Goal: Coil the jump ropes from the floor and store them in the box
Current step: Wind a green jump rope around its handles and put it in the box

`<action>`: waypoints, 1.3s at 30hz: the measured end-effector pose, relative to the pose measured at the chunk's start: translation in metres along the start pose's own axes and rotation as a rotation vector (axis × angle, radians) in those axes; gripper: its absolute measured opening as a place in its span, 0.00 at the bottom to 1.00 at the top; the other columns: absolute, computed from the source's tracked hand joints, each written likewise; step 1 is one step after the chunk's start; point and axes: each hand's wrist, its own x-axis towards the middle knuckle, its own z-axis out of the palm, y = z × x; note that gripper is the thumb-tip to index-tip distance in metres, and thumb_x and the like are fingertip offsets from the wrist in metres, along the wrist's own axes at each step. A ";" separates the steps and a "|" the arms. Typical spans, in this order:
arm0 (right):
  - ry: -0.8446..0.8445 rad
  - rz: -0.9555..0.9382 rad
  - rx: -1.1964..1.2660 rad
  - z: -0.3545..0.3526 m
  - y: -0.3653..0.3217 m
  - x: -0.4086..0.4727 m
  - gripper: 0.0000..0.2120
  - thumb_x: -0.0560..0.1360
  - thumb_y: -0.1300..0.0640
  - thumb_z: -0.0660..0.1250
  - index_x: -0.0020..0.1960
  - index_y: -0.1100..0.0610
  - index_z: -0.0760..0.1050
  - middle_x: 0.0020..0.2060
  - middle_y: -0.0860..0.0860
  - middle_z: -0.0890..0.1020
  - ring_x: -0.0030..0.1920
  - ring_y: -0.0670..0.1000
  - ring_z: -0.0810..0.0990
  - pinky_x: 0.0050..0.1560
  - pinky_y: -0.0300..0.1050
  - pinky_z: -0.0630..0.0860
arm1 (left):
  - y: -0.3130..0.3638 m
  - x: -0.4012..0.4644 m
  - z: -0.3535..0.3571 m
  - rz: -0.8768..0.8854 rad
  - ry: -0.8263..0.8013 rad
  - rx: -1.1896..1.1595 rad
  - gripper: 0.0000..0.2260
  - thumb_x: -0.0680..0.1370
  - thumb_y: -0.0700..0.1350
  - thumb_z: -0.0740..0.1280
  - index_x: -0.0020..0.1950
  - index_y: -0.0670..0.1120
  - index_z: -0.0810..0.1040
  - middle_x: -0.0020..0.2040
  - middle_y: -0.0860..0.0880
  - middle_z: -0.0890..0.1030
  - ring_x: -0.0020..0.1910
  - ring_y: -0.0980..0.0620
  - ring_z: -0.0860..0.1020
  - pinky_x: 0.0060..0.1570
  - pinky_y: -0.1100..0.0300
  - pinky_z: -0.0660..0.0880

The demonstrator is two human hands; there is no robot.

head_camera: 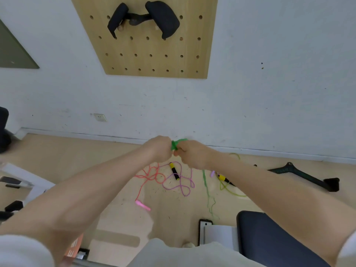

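Both my hands are held out in front of me above the floor, close together. My left hand [160,148] and my right hand [189,154] both grip a green jump rope [176,144] bunched between them; its loose end hangs down from my right hand to the floor. On the floor below lie a pink rope [149,177] with a pink handle [143,205], a purple rope [181,183], and a yellow-green rope [231,190]. Two yellow-and-black handles [174,170] [223,179] lie among them. I cannot make out the box for certain.
A wooden pegboard [146,54] with a black item hung on it is on the white wall. A black bar-shaped object [300,175] lies on the floor at right. A dark padded seat [269,236] and a white board [217,234] sit near my legs.
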 end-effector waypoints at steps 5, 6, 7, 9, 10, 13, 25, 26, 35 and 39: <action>-0.118 0.027 0.410 0.004 0.004 -0.010 0.14 0.81 0.61 0.51 0.39 0.59 0.68 0.27 0.52 0.63 0.20 0.44 0.62 0.22 0.33 0.60 | -0.018 -0.004 -0.022 0.010 -0.244 -0.617 0.09 0.76 0.43 0.64 0.37 0.46 0.68 0.32 0.50 0.69 0.24 0.54 0.62 0.24 0.66 0.58; -0.143 0.017 0.384 0.002 0.006 -0.011 0.14 0.82 0.59 0.51 0.40 0.60 0.69 0.27 0.52 0.64 0.21 0.44 0.63 0.22 0.32 0.62 | -0.019 -0.009 -0.027 0.064 -0.286 -0.656 0.09 0.76 0.42 0.65 0.37 0.46 0.68 0.31 0.50 0.69 0.23 0.56 0.62 0.23 0.67 0.58; -0.167 0.006 0.363 0.001 0.008 -0.012 0.16 0.82 0.57 0.51 0.40 0.60 0.70 0.27 0.51 0.64 0.23 0.45 0.64 0.23 0.31 0.63 | -0.020 -0.013 -0.032 0.114 -0.311 -0.674 0.10 0.76 0.41 0.65 0.37 0.47 0.67 0.30 0.50 0.68 0.22 0.56 0.61 0.22 0.67 0.57; -0.222 -0.006 0.381 0.000 0.017 -0.013 0.21 0.82 0.52 0.51 0.34 0.57 0.70 0.25 0.49 0.65 0.23 0.44 0.66 0.27 0.29 0.66 | -0.025 -0.023 -0.040 0.195 -0.353 -0.669 0.12 0.75 0.39 0.66 0.34 0.47 0.67 0.27 0.52 0.67 0.21 0.57 0.60 0.23 0.66 0.56; -0.242 0.007 0.405 0.001 0.021 -0.013 0.21 0.82 0.53 0.53 0.31 0.56 0.68 0.25 0.48 0.65 0.23 0.43 0.65 0.27 0.28 0.65 | -0.026 -0.029 -0.042 0.230 -0.386 -0.644 0.13 0.75 0.39 0.67 0.33 0.47 0.67 0.25 0.53 0.66 0.21 0.56 0.60 0.23 0.66 0.56; -0.267 0.056 0.317 0.000 0.024 -0.009 0.20 0.79 0.60 0.57 0.29 0.54 0.67 0.21 0.43 0.66 0.22 0.40 0.63 0.26 0.28 0.63 | -0.022 -0.045 -0.033 0.347 -0.417 -0.361 0.12 0.73 0.41 0.69 0.33 0.48 0.68 0.25 0.53 0.68 0.24 0.54 0.64 0.25 0.63 0.60; -0.097 -0.142 -0.363 0.012 -0.053 0.021 0.16 0.78 0.56 0.56 0.38 0.65 0.73 0.33 0.55 0.72 0.35 0.51 0.69 0.39 0.44 0.65 | -0.073 -0.011 0.021 0.188 -0.225 0.113 0.13 0.74 0.38 0.62 0.31 0.44 0.63 0.29 0.48 0.65 0.27 0.51 0.63 0.30 0.58 0.62; -0.128 -0.124 -0.340 0.018 -0.054 0.020 0.14 0.78 0.57 0.56 0.38 0.63 0.72 0.33 0.55 0.72 0.36 0.51 0.69 0.39 0.44 0.66 | -0.078 -0.010 0.019 0.151 -0.231 0.027 0.13 0.74 0.39 0.63 0.31 0.44 0.64 0.28 0.48 0.65 0.27 0.51 0.62 0.28 0.59 0.61; -0.422 0.036 0.192 0.056 -0.029 0.023 0.16 0.82 0.53 0.52 0.40 0.58 0.68 0.27 0.51 0.65 0.24 0.47 0.62 0.27 0.36 0.61 | -0.093 -0.035 -0.012 0.211 -0.402 -0.664 0.10 0.75 0.36 0.65 0.47 0.48 0.67 0.30 0.52 0.65 0.21 0.59 0.64 0.22 0.68 0.61; -0.269 0.082 0.105 0.065 -0.027 0.032 0.14 0.80 0.55 0.57 0.36 0.55 0.66 0.29 0.49 0.67 0.28 0.46 0.63 0.30 0.37 0.61 | -0.091 -0.056 -0.015 0.292 -0.484 -0.536 0.16 0.73 0.33 0.65 0.54 0.50 0.68 0.34 0.50 0.68 0.26 0.56 0.64 0.23 0.66 0.61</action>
